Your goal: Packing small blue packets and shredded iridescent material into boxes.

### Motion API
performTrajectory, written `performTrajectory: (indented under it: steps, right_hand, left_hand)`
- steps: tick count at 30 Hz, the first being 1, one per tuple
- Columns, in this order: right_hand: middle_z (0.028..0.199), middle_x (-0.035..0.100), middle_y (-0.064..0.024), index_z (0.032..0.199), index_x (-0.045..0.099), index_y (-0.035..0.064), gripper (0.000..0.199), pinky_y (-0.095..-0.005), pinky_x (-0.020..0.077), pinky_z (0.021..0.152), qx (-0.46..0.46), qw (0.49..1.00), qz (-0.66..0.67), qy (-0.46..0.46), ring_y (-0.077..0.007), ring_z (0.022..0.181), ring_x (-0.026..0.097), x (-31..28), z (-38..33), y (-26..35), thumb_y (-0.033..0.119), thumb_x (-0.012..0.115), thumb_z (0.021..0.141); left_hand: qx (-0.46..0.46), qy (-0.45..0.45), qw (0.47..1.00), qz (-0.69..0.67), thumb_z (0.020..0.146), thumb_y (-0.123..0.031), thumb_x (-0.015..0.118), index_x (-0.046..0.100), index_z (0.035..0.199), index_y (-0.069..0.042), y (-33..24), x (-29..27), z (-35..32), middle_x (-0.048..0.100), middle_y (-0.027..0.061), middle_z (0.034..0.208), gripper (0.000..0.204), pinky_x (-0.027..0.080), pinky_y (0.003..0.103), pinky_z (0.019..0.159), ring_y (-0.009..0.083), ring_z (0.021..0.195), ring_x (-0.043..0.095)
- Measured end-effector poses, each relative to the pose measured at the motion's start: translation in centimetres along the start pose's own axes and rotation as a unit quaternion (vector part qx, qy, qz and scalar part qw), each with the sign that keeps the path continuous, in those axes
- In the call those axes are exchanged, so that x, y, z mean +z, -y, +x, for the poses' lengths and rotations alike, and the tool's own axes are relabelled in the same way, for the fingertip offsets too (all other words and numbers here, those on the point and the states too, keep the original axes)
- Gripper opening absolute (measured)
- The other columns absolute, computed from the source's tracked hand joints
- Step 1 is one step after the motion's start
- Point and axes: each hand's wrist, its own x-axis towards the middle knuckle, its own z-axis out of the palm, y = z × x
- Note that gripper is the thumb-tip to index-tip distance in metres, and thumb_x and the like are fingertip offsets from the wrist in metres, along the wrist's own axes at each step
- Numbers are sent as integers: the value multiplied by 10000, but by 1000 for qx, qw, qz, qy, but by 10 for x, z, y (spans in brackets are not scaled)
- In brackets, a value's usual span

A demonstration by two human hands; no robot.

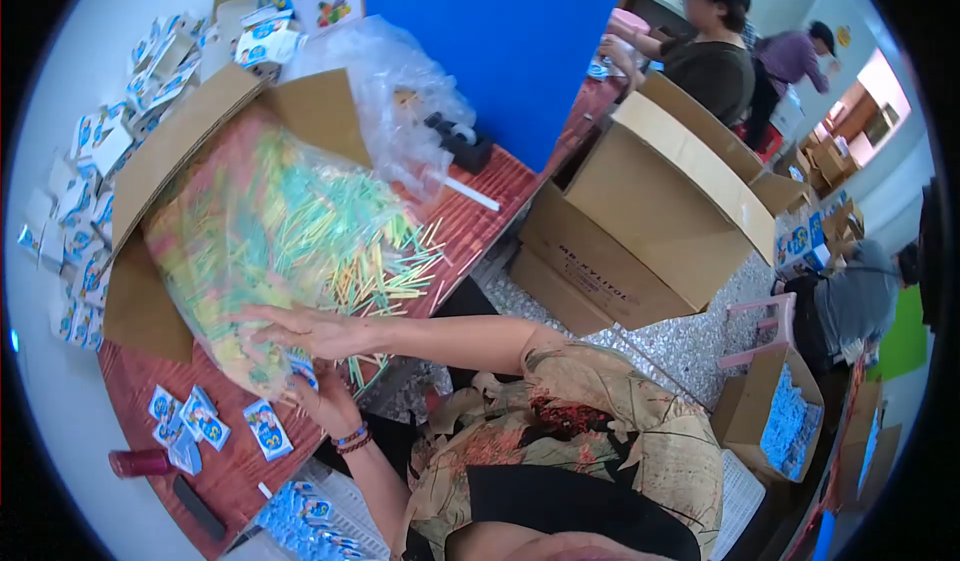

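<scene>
My left hand [327, 404], with bracelets at its wrist, is closed round a small blue-and-white packet [303, 368], which the fingers partly hide. Just above it, my right hand [318, 332] reaches over with fingers stretched out against a clear plastic bag [225, 251]. Thin sticks in green, yellow and pink fill this bag, and loose sticks [385, 271] spill from its right side onto the red table [135, 401]. An open cardboard carton [150, 306] lies around the bag. Several more packets [267, 429] rest on the table near my left hand.
White-and-blue boxes [90, 201] are heaped along the wall. Crumpled plastic [370, 81] and a black dispenser [460, 146] lie behind the carton. A blue panel [470, 41] stands at the back. Large cartons [640, 221] occupy the floor to the right; other people [715, 61] work beyond.
</scene>
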Motion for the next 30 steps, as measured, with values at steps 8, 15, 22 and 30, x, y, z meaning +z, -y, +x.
performTrajectory:
  steps: [8, 15, 22, 30]
  right_hand:
    - [1441, 339, -156, 1316, 459, 111, 517, -453, 171, 1133, -19, 951, -306, -28, -323, 1362, 281, -12, 5, -15, 254, 574, 833]
    - [1023, 620, -45, 1191, 556, 12, 394, -284, 478, 831, 126, 964, -226, -59, -107, 921, 574, 21, -4, -33, 129, 681, 837]
    - [927, 622, -3, 1085, 604, 5, 240, -219, 475, 731, 111, 978, -176, 16, -58, 859, 571, 22, 18, -36, 81, 644, 861]
    - [819, 643, 10, 955, 653, 4, 175, -223, 438, 592, 168, 967, -188, 26, -55, 693, 559, 49, 56, -70, 132, 681, 839]
  left_hand:
    - [-49, -27, 993, -100, 957, -305, 525, 537, 1193, -52, 9, 5, 3, 585, 67, 1177, 346, 448, 393, 952, 196, 1078, 551]
    - [12, -54, 992, -115, 963, -247, 529, 542, 1153, -16, -19, 25, -5, 610, 67, 1125, 299, 474, 381, 903, 196, 1034, 584]
    - [43, -65, 994, -80, 927, -85, 569, 587, 1090, -37, -36, 12, -2, 626, 63, 1096, 171, 482, 348, 893, 166, 989, 602]
    - [146, -223, 962, -64, 902, -38, 589, 605, 1063, -16, -62, -3, 2, 655, 55, 996, 163, 524, 295, 777, 153, 871, 640]
